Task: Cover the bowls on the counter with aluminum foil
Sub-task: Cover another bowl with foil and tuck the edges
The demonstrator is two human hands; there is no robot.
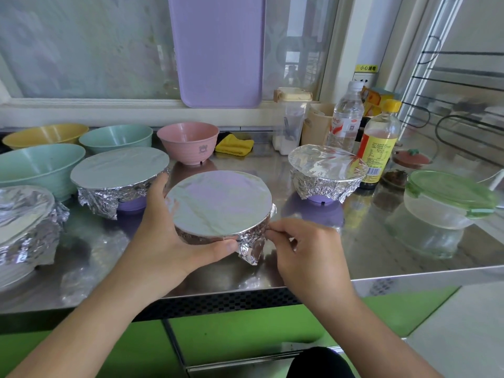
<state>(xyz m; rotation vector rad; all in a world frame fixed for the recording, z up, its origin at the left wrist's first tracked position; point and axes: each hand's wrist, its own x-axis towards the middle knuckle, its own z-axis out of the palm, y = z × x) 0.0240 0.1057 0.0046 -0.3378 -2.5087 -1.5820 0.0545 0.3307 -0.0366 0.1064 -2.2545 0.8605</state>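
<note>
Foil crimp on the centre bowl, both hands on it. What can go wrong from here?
1. The right hand pinches the loose flap of the foil at the rim; thin foil may tear if pulled hard.
2. The left hand grips the centre bowl near the counter front edge; a slip might push it off.
3. The pink bowl and others behind remain uncovered and may get missed.

Foil-covered bowl (218, 205) sits front-centre on the tabletop (381, 249). Two covered bowls (120, 173) (24, 214) lie to its left, one covered bowl (326, 170) behind-right. Four uncovered bowls (188, 140) stand rear-left; bottles (377, 148) and lidded container (447, 200) right.
</note>
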